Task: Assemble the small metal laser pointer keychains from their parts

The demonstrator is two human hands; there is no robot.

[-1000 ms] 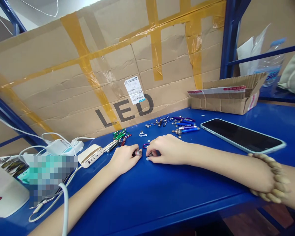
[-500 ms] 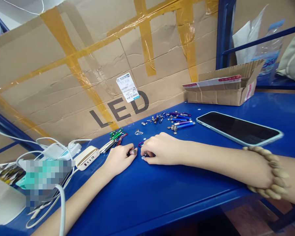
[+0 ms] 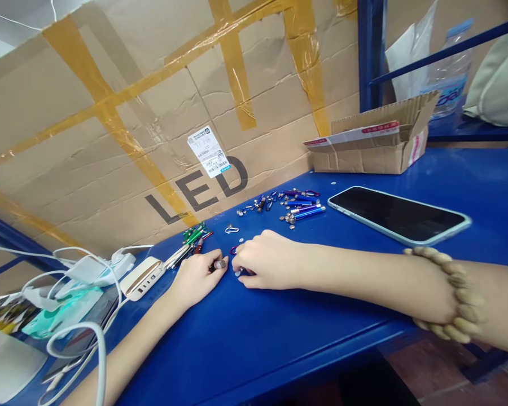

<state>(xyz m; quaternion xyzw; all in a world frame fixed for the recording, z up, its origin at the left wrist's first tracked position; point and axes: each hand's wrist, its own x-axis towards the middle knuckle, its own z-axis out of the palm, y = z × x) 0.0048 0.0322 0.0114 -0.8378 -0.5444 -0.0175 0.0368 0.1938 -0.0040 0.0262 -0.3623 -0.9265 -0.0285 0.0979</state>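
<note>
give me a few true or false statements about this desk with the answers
The wooden bead bracelet is on the left wrist. False: it is on the arm of the right hand.
The left hand holds a small metal cylinder in its fingertips. True.
The phone lies screen up on the blue table. True.
The open cardboard box sits between the hands. False: it stands at the back of the table, beyond the phone.

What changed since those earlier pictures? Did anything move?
The view slid left. The left hand still holds a small metal cylinder; the right hand stays at tiny parts on the blue table. Nothing was taken or let go. The blue penlights and phone stayed put.
</note>
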